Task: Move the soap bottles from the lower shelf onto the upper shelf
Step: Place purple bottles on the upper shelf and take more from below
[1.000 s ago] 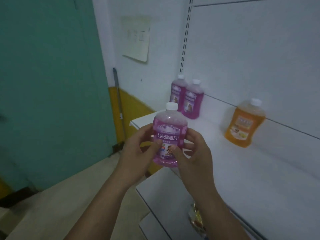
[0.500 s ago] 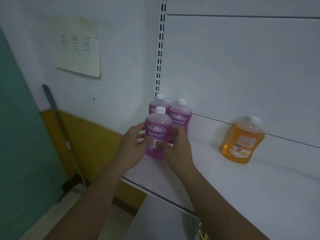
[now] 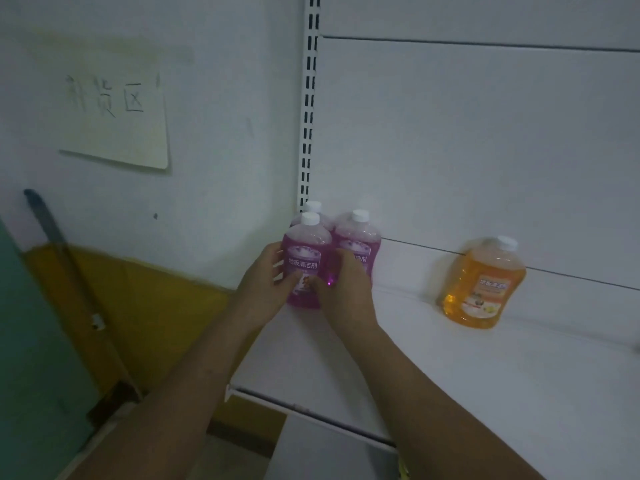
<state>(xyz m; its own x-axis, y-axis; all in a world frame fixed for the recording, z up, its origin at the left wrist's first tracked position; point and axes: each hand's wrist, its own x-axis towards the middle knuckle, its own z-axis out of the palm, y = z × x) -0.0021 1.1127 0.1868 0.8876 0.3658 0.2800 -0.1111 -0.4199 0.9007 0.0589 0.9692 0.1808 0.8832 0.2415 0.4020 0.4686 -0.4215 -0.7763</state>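
Note:
A purple soap bottle with a white cap stands at the left end of the white upper shelf. My left hand grips its left side and my right hand grips its right side. Two more purple bottles stand right behind it against the back panel: one to its right, and one mostly hidden, only its cap showing. An orange soap bottle stands apart on the same shelf, further right. The lower shelf shows only as a strip at the bottom.
A slotted upright rail rises behind the purple bottles. A paper sign hangs on the white wall at left. A long-handled tool leans against the yellow lower wall. A green door lies at far left.
Both hands have carried the purple bottle up and forward from in front of the shelf edge and now hold it standing on the upper shelf before the two other purple bottles.

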